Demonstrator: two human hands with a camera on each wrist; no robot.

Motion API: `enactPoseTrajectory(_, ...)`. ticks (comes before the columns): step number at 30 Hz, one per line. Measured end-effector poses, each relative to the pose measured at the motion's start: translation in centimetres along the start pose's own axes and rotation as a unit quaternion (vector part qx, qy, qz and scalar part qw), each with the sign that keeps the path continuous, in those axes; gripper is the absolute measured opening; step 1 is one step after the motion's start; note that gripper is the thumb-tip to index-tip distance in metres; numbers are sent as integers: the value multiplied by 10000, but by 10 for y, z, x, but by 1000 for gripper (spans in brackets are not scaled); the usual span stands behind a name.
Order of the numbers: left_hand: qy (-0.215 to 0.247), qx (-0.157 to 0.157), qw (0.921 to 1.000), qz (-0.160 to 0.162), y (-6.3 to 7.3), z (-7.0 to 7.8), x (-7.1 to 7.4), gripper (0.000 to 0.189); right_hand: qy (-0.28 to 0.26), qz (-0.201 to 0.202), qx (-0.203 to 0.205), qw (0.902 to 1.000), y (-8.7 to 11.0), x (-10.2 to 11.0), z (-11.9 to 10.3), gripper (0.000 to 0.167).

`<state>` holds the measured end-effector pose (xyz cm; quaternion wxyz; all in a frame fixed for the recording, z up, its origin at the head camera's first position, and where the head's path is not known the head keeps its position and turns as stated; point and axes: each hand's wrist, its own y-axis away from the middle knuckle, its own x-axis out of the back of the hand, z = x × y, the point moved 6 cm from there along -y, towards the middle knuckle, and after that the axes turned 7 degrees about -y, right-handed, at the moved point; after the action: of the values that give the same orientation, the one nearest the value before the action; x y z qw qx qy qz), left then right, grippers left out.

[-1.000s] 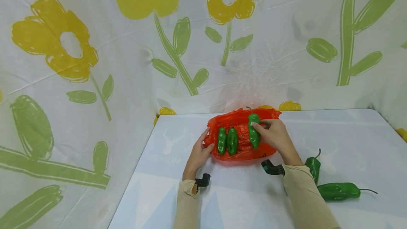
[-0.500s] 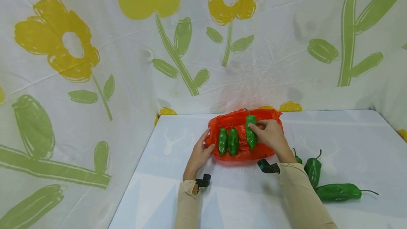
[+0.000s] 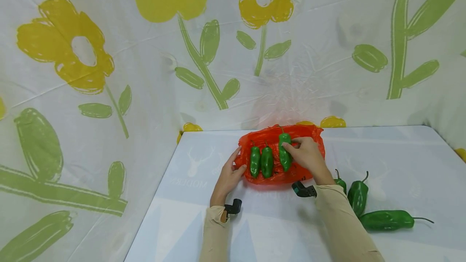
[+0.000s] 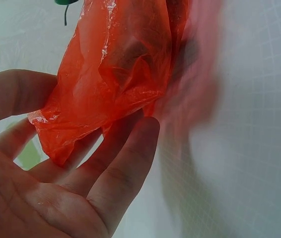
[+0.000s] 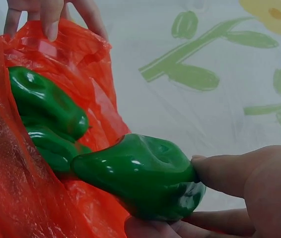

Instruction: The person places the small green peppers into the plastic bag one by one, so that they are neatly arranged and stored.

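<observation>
A red plastic bag lies with its mouth open toward me, two green peppers, the left one and the right one, side by side in it. My left hand holds the bag's left edge; in the left wrist view the red film passes between thumb and fingers. Thumb and fingertips of my right hand pinch a third green pepper over the bag's right half, stem away from me. In the right wrist view that pepper's tip overlaps the two in the bag.
To the right, by my right sleeve, lie more green peppers: one partly hidden, one upright in view and one lying sideways. The white table ends at a flower-printed curtain behind the bag.
My right hand has moved slightly left with the pepper, toward the two in the bag. A pepper by my sleeve has come into view. My left hand stays put.
</observation>
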<state>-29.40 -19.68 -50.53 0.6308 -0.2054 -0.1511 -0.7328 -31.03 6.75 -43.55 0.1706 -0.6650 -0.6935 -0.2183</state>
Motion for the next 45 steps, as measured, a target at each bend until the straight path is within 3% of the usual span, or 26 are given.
enactPoseTrajectory(26, -127, -38, 9999, 45, 1, 1, 1, 65, 309, -303, -72, 9990, -10, -22, 4, 56)
enactPoseTrajectory(45, -120, -11, 9999, 11, 1, 1, 1, 66, 221, -400, -447, 9980, -12, -30, 18, 55)
